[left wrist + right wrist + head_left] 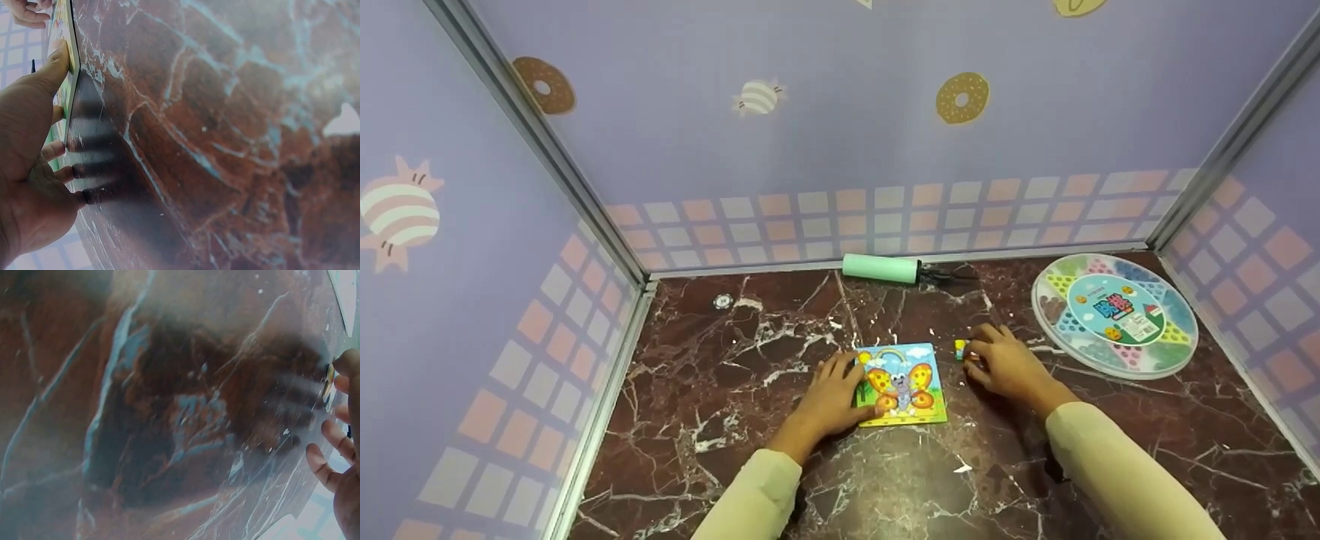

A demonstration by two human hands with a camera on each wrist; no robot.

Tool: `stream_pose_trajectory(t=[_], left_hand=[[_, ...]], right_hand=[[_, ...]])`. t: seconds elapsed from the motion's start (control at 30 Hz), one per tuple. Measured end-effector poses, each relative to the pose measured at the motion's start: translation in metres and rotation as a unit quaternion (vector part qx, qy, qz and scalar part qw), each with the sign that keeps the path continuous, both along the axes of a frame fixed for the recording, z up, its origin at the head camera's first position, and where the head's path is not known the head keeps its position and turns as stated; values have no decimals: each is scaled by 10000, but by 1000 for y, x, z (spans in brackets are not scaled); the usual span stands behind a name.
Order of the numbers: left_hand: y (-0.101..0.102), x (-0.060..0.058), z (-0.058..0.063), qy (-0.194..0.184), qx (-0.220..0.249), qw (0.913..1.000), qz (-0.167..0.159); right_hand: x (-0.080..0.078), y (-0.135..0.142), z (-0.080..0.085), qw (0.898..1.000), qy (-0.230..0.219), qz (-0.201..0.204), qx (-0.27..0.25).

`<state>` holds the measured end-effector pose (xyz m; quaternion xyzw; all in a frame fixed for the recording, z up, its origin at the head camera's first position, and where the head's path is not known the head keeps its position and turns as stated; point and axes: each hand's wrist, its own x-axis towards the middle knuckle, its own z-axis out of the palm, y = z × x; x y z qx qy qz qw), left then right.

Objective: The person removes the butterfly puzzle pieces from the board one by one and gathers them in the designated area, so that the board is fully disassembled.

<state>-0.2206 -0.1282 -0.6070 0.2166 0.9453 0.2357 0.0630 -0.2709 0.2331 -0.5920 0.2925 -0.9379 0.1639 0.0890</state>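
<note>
A square picture board (pixel 915 367) with a butterfly, a rainbow and a sun lies flat on the dark marbled table. My left hand (pixel 831 397) rests at its left side, the thumb lying on the lower part of the picture. In the left wrist view the board (pixel 70 95) shows edge-on; the other fingers of that hand (pixel 34 152) are spread, their tips near the tabletop. To the right of the board my right hand (pixel 1006 365) pinches a small colourful flat piece (pixel 960 349) by the table surface. Its thin edge (pixel 329 382) shows in the right wrist view; the fingers hide the remainder.
A mint-green hand pump (pixel 881 268) with a black end lies by the back wall. At the right stands a round clear-lidded game set (pixel 1057 300) of coloured pieces. A small black-and-white disc (pixel 723 301) lies back left. A white scrap (pixel 963 468) is in front.
</note>
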Motion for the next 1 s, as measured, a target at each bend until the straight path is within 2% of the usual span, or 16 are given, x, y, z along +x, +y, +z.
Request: stream_pose_trajectory(t=[0.13, 0.4, 0.7, 1.0], left_hand=[[-1, -1, -2, -8, 3, 10000, 22], [1, 5, 13, 52, 18, 9999, -143], [2, 5, 15, 53, -131, 9999, -73], [2, 3, 10, 5, -95, 9999, -67]], right_hand=[[-2, -9, 4, 9998, 106, -62, -157], [-4, -39, 7, 9997, -23, 8, -261], [0, -74, 6, 9993, -356, 84, -124], [4, -90, -1, 9986, -511, 91, 142]])
